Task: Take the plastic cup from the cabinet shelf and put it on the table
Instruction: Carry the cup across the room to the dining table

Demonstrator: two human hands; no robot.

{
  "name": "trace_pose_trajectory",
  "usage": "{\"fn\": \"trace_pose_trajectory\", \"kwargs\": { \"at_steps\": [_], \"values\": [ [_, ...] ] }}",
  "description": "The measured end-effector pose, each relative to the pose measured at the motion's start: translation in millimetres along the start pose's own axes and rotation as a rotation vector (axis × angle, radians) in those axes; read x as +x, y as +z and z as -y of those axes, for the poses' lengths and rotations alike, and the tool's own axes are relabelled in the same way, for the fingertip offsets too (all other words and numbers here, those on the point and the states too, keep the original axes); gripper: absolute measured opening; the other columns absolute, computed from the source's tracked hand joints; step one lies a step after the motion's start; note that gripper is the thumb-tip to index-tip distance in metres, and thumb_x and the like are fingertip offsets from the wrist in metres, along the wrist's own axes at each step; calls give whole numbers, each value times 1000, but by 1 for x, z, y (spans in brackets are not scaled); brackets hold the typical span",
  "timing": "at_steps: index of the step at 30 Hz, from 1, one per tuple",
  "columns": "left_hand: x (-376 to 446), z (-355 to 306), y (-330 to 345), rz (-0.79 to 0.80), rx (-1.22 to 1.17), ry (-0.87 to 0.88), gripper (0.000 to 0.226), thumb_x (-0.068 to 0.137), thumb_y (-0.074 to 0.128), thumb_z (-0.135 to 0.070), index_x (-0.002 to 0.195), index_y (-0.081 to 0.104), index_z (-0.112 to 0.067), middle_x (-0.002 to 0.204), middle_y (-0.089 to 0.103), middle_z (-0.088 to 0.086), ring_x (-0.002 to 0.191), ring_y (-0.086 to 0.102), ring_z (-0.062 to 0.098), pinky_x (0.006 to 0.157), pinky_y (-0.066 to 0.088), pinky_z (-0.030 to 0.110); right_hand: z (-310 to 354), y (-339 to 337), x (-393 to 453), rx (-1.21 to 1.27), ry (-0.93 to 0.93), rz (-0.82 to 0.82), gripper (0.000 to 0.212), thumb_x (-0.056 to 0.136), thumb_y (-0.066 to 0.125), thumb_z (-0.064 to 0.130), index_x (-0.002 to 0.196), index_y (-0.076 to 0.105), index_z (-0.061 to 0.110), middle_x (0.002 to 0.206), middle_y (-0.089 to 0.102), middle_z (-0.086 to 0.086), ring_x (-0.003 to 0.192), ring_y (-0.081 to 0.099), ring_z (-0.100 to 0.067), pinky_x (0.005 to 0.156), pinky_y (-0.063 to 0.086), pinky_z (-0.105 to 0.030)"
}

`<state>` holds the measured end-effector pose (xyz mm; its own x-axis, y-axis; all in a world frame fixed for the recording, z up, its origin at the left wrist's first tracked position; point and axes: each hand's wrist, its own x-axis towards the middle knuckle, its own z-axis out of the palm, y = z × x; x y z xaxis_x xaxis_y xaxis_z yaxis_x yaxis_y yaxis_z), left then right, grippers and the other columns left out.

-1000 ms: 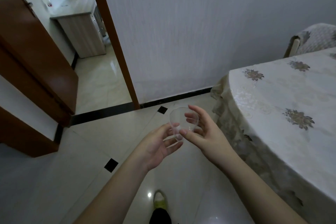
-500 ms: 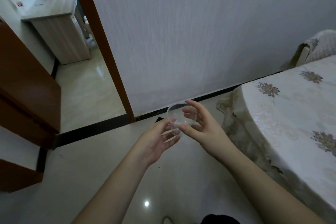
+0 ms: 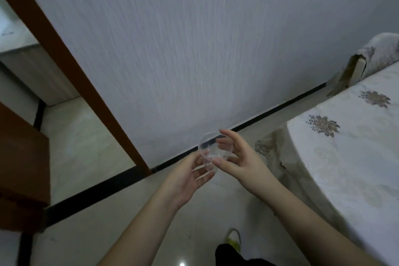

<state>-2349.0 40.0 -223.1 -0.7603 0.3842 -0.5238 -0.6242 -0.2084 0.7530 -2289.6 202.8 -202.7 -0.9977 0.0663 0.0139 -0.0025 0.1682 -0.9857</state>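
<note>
A clear plastic cup (image 3: 210, 150) is held in the air between both hands, above the floor and in front of the white wall. My right hand (image 3: 241, 160) pinches its rim and side with thumb and fingers. My left hand (image 3: 190, 176) cradles its base from below, fingers partly spread. The table (image 3: 349, 157), covered with a white cloth with flower patterns, stands to the right of the hands, about a hand's width away.
A brown door frame (image 3: 71, 71) runs diagonally at the left, with a doorway to another room and a wooden cabinet (image 3: 32, 71) beyond it. A dark brown door (image 3: 21, 157) is at the far left. A covered chair (image 3: 367, 58) stands behind the table. My foot (image 3: 232, 239) is on the glossy tiled floor.
The view has swung left and up; the table has slid further to the right of the frame. Both hands keep the cup between them in much the same hold.
</note>
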Motion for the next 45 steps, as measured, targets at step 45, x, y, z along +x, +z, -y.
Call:
{"fn": "trace_pose_trajectory", "kwargs": {
  "at_steps": [45],
  "values": [
    [496,-232,183,511,178,-234,25,90,61,-18,112,66,-7,79,71,9,78,70,20,76,59,33,-51,-219,429,-62,133,-572,74,70,76,57,135,44,42,129,59,9,123,53,-4,98,51,-35]
  ]
}}
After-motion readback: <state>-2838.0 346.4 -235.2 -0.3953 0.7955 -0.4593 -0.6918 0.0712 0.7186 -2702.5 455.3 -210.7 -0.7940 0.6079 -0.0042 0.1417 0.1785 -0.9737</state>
